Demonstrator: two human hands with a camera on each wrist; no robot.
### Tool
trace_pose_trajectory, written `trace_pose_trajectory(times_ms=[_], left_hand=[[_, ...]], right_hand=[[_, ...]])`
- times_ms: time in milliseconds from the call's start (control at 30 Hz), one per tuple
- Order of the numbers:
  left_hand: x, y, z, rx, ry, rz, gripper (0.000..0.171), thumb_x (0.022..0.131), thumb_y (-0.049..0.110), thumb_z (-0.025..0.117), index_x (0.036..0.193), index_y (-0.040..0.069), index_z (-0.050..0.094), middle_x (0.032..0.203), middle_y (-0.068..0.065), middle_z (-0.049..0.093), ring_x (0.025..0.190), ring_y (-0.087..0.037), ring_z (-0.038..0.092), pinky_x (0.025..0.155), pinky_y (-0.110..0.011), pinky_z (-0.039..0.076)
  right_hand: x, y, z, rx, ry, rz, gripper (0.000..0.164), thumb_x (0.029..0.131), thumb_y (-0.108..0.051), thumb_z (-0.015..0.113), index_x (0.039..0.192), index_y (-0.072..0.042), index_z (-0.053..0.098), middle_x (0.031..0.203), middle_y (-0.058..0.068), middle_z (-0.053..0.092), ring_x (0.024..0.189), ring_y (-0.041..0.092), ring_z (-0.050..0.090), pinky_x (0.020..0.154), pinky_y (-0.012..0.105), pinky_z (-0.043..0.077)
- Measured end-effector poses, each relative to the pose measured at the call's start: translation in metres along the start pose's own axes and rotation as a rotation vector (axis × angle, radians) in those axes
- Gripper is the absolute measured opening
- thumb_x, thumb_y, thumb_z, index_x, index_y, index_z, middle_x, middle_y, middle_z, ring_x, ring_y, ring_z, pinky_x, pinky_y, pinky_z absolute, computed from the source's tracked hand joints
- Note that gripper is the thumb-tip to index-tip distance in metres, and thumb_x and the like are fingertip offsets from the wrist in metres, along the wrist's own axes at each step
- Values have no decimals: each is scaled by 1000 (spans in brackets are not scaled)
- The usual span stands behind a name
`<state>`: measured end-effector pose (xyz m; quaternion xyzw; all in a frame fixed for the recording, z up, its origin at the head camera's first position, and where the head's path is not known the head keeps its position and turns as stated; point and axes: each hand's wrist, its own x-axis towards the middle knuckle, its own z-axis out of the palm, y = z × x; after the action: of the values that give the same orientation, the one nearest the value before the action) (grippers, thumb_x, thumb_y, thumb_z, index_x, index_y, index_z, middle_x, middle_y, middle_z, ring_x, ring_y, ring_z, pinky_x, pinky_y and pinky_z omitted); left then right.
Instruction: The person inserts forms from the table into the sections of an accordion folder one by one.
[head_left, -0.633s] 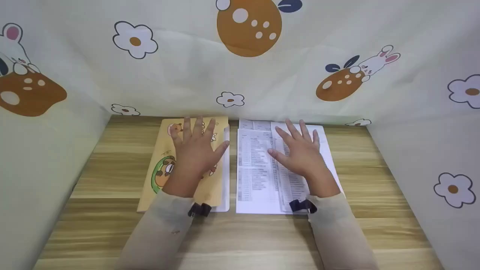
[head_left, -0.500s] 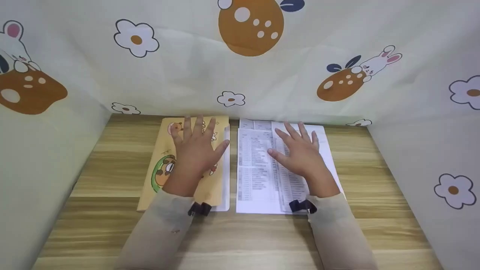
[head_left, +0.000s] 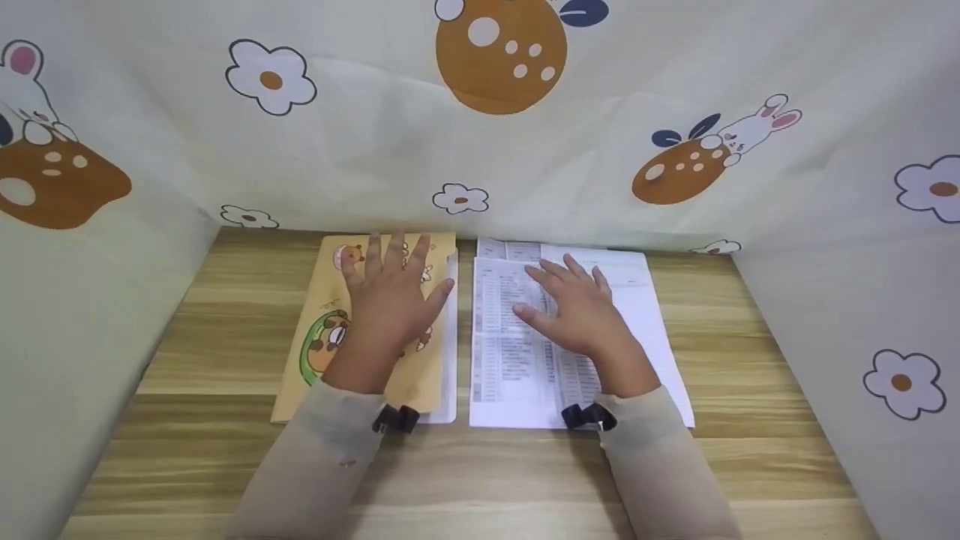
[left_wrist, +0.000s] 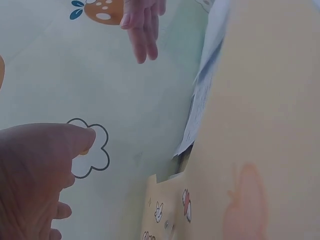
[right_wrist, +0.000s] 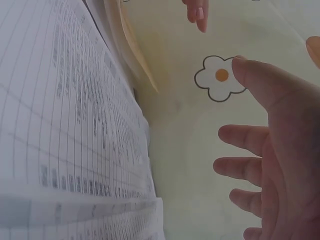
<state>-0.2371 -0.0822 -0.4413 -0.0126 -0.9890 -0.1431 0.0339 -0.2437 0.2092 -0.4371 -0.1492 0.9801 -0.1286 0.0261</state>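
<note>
A tan folder with cartoon animals lies left of centre, white sheets showing along its right edge. My left hand is above it, fingers spread and straight, holding nothing. In the left wrist view a gap shows between that hand and the folder. Printed sheets with table-like columns lie to the right, several layers overlapping unevenly. Over them is my right hand, fingers extended and slightly bent. The right wrist view has this hand apart from the sheets.
Both stacks lie on a wood-grain table, with a narrow strip between them. A pale cloth with flowers and rabbits stands as a wall behind the table and along both sides. The papers reach close to the back wall.
My right hand has shifted left and slightly nearer me over the printed sheets, uncovering more of their right side. The left hand stays nearly still above the folder.
</note>
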Motion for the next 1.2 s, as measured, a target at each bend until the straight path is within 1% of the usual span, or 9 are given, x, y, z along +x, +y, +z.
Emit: trace_pose_trajectory(times_ms=[100,233,467,567,700,867,1033,1100,1200], left_hand=[[-1,-2,-1,3,23,4,85,102,75,41,173,34,17,182,-8,10,168,-42,-2,126,-78,-7],[-3,-9,1,-3,27,9,86,101,74,43,173,33,19,183,-8,10,168,-42,1,126,-78,-7],[-8,-27,-1,-46,37,10,85,101,70,48,172,30,25,181,-11,15,167,-47,9,124,-82,4],[-10,-32,-1,-46,45,12,85,100,69,51,171,30,26,180,-14,18,166,-48,11,123,-83,6],[-13,-39,1,-30,33,6,85,100,69,53,171,34,24,179,-15,21,166,-46,11,123,-83,8],[-16,-40,2,-56,-7,23,88,99,68,57,172,34,22,179,-14,23,166,-46,14,124,-82,11],[-17,-39,5,-64,-34,34,92,97,67,61,172,31,23,178,-14,26,165,-45,19,124,-81,14],[-17,-39,7,-63,-47,35,92,97,66,62,172,29,24,177,-15,27,164,-45,21,124,-80,17],[-17,-38,9,-88,-79,50,92,97,65,63,172,26,26,177,-15,27,164,-45,22,124,-77,24]], right_hand=[[3,-13,1,7,-6,-18,82,96,-81,49,165,-38,40,176,-4,34,169,31,13,132,69,5],[7,-28,4,11,-12,-40,80,96,-80,50,165,-40,40,176,-6,34,169,29,13,133,68,6],[17,-53,12,56,-6,-133,74,100,-71,54,164,-36,43,175,-5,36,168,30,19,133,68,11],[20,-63,16,78,-9,-157,72,101,-66,57,164,-35,44,175,-5,36,168,29,20,133,64,16],[24,-73,20,96,-19,-178,69,101,-61,59,164,-36,44,175,-8,36,167,27,22,133,58,22],[27,-79,24,122,-24,-210,66,103,-51,63,164,-34,44,174,-6,37,166,25,26,133,53,25],[29,-77,32,157,-47,-244,69,100,-41,70,163,-27,46,173,1,40,164,29,31,133,52,26],[30,-75,36,167,-59,-257,70,99,-38,72,163,-23,47,172,4,41,163,32,32,133,52,26],[33,-72,42,171,-76,-259,71,97,-36,74,162,-21,49,172,5,42,162,31,35,133,52,27]])
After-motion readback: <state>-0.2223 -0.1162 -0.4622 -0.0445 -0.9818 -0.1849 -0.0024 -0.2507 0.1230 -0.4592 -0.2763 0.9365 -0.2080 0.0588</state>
